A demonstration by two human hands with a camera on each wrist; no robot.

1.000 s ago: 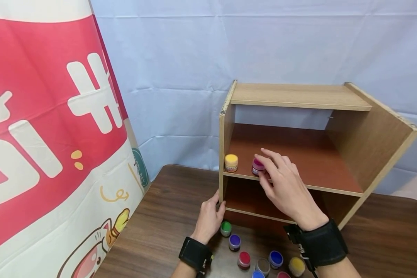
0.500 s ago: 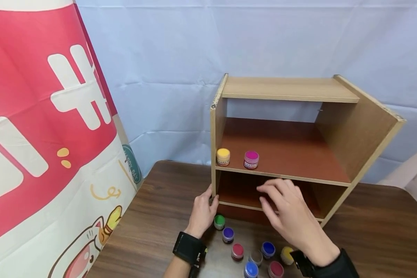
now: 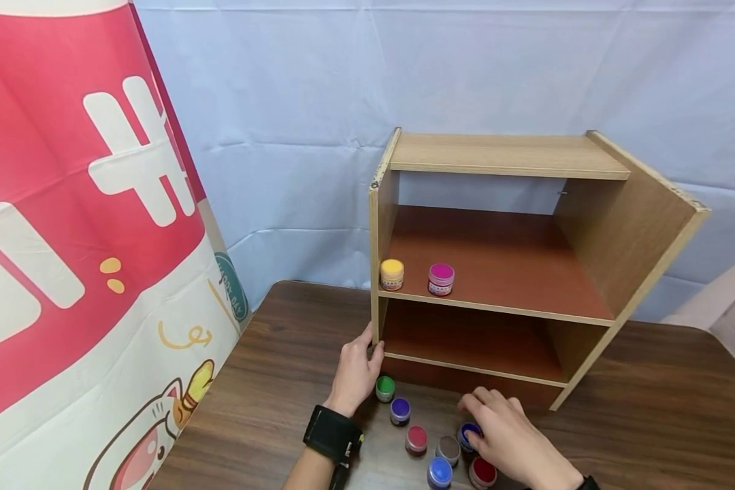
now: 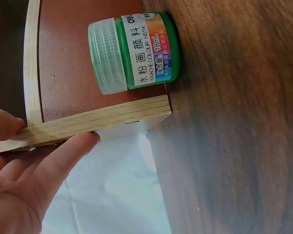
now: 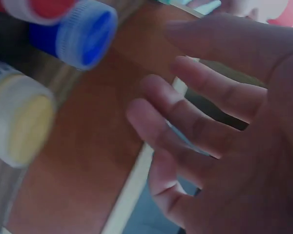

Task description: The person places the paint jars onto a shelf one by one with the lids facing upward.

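My left hand [image 3: 354, 374] grips the lower left side panel [image 3: 374, 272] of a wooden shelf unit, thumb and fingers on opposite faces. Beside it stands a green gouache jar [image 4: 146, 51] with a clear lid. My right hand [image 3: 505, 432] hovers over the table, fingers loosely bent and holding nothing. Its thumb is close to a dark blue paint jar [image 3: 463, 435]; whether they touch, I cannot tell. A yellow paint jar [image 5: 27, 122] shows in the right wrist view but is hidden in the head view. Yellow [image 3: 392, 275] and magenta [image 3: 441, 280] jars stand on the upper board.
On the table are purple [image 3: 399, 412], red [image 3: 416, 441], brown-grey [image 3: 448, 450], bright blue [image 3: 439, 472] and dark red [image 3: 482, 472] jars. The shelf's lower board [image 3: 465, 333] lies below the upper one. A pale blue cloth [image 3: 282, 136] hangs behind.
My right hand has let go of the magenta jar on the upper board and moved down to the jars on the table. The left hand stays on the panel. The head view shifted slightly.
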